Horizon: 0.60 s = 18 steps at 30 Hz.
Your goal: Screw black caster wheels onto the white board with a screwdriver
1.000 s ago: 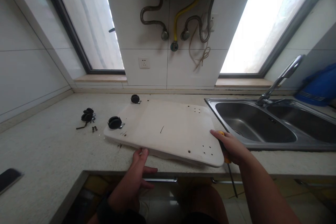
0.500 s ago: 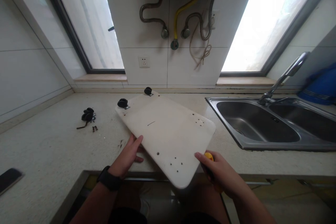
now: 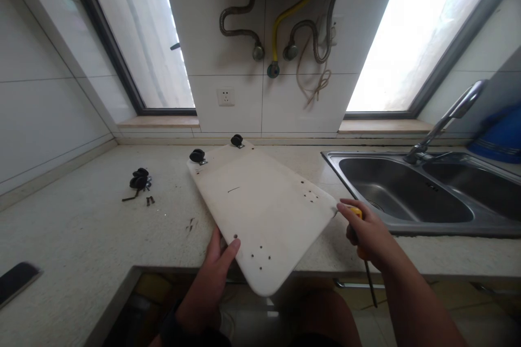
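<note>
gripping the white board (image 3: 264, 200), jutting past the edge of the counter (image 3: 81, 217), with the left hand (image 3: 220, 268); holding a screwdriver (image 3: 356, 211) in the right hand (image 3: 368, 233), perhaps touching a corner. fitted with two casters (image 3: 197, 155); left bare-holed at two corners, with loose casters (image 3: 139, 180) unmounted.

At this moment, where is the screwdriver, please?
In the head view, the screwdriver is right of centre, held in the right hand, near the white board and sink.

The 2 hands (image 3: 217, 264) (image 3: 369, 234) are bare, and the left wears 1 dark wristband (image 3: 169, 328).
</note>
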### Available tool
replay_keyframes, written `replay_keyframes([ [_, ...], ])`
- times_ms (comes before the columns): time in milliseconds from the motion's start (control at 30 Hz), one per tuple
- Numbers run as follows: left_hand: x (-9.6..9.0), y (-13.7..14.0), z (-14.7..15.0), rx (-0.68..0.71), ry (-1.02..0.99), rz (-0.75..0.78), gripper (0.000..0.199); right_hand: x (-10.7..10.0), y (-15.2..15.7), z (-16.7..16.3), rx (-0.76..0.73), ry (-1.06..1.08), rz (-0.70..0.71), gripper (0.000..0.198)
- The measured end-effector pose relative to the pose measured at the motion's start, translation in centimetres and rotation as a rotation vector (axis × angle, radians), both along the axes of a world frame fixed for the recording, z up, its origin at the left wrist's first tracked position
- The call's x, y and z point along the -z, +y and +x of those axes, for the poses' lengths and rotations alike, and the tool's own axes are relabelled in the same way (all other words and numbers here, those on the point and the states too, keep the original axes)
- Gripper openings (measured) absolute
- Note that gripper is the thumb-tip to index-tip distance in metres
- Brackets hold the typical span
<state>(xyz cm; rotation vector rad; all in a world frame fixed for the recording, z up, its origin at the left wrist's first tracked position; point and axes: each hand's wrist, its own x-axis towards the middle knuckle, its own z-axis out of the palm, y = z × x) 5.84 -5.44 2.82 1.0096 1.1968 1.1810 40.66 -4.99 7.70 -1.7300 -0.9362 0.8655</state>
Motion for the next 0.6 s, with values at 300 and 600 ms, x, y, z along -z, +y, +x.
replay_keyframes([
  [300,-1.4,0.4,-1.2,0.012,-0.058,-0.004,0.077,-0.6,2.5,-0.1,-0.148,0.054,0.005,0.05],
  [600,-1.9,2.3,-3.6,0.088,-0.088,-0.012,0.059,0.1,-1.0,-1.9,-0.131,0.042,-0.033,0.053],
])
